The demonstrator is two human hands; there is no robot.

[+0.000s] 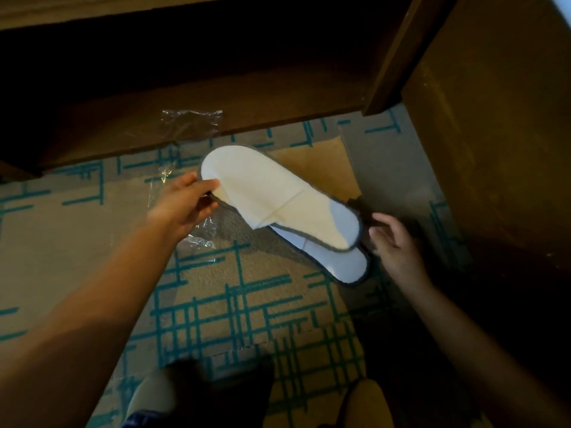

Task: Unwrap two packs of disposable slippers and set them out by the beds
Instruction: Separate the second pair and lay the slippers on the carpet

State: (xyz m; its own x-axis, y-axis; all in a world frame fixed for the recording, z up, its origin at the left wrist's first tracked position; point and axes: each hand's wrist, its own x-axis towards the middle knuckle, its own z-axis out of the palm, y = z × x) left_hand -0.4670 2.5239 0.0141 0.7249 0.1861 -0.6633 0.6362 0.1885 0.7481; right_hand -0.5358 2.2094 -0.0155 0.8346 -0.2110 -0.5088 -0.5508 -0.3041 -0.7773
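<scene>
- Forearms reach in from the bottom corners over a beige carpet [216,304] with teal crossing lines.
- Left hand [185,205], at about nine o'clock of centre, pinches the toe edge of the upper white slipper [262,193] between thumb and fingers.
- Right hand [392,242], at three o'clock, has its fingers loosely curled just beside the heel end; whether it grasps anything I cannot tell.
- A second slipper [333,261] lies partly beneath the first, at five o'clock of it.
- Clear plastic wrapper [188,125], with nothing inside, lies at eleven o'clock against the dark wooden bed base [216,97].
</scene>
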